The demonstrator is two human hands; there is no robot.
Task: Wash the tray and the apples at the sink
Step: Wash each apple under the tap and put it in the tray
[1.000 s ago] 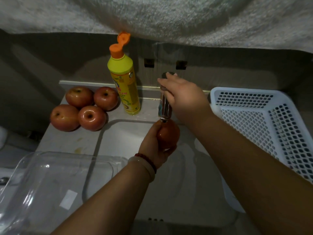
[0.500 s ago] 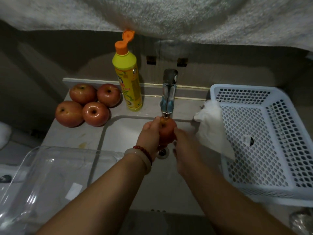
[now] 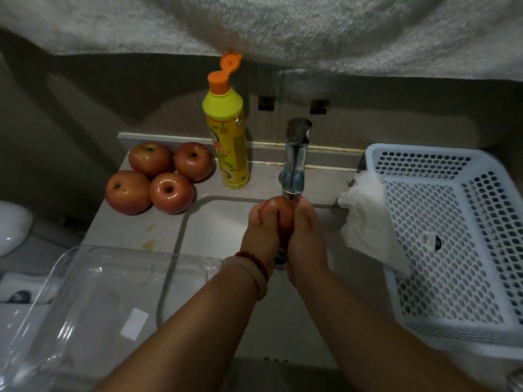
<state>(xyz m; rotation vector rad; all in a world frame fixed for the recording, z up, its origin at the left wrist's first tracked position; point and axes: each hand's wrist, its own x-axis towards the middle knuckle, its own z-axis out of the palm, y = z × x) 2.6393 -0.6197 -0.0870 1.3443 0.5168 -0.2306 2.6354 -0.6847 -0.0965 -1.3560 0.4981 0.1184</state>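
- Right now one apple (image 3: 278, 215) sits under the spout of the tap (image 3: 294, 162), over the sink (image 3: 215, 222), cupped between both hands.
- The left hand (image 3: 261, 236) curls its grip round the apple's left side; the right hand (image 3: 307, 241) wraps the right side, fingers bent onto the fruit.
- Whether water is running cannot be told clearly, though the worktop (image 3: 135, 230) near the tap looks wet.
- Four more apples (image 3: 158, 176) lie clustered on the worktop's back left corner, just beside the yellow soap bottle (image 3: 227, 137), whose orange cap is flipped open. They look glossy; washed or not, I cannot tell.
- The clear tray (image 3: 93, 301) rests at the sink's left edge, partly over the worktop, untouched by either hand.
- A white basket (image 3: 481, 250) stands on the right with a white cloth (image 3: 368, 222) draped over its near wall.
- My judgement: the apple washing is under way, and the tray's state is unclear.
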